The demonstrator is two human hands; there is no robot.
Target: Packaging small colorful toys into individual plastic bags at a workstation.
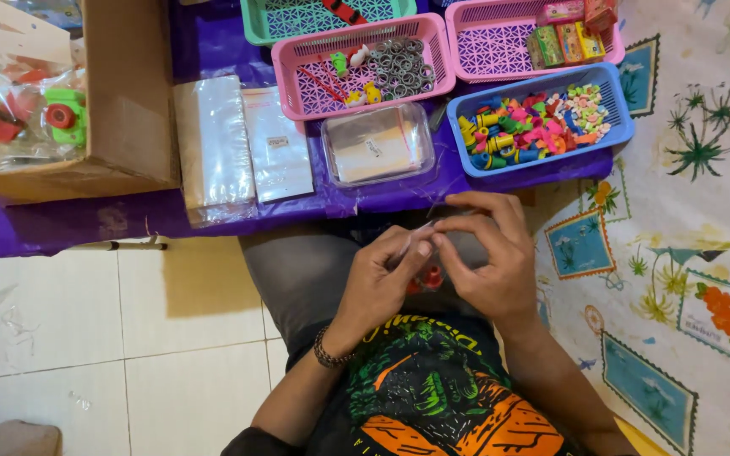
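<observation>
Both hands meet over the person's lap, just below the near edge of the purple-covered desk [61, 221], and between them sits a small clear plastic bag [422, 230] with a small red toy piece [429, 277] showing at its lower end. The left hand [379, 283] is curled, thumb and forefinger pinched on the bag's upper edge; the right hand [490, 257] is likewise curled, its fingertips pressed to the same edge from the other side, so the two pinches face each other with the bag's mouth between them. The bag's long axis runs from that pinched top, tilted away from the body, down toward the lap, and the red piece hangs below the fingers, about midway between the palms and a touch nearer the left one. Neither hand is clearly nearer the bag; both touch it. Ahead of the right hand, on the desk, stands a blue plastic basket of small coloured bits [542, 122]; straight ahead of both hands lies a clear lidded plastic box [378, 145], and beyond it a pink plastic basket holding metal rings [361, 63]. Ahead and left of the left hand lies a stack of clear flat bags [213, 148], with a brown cardboard box [124, 93] farther left.
</observation>
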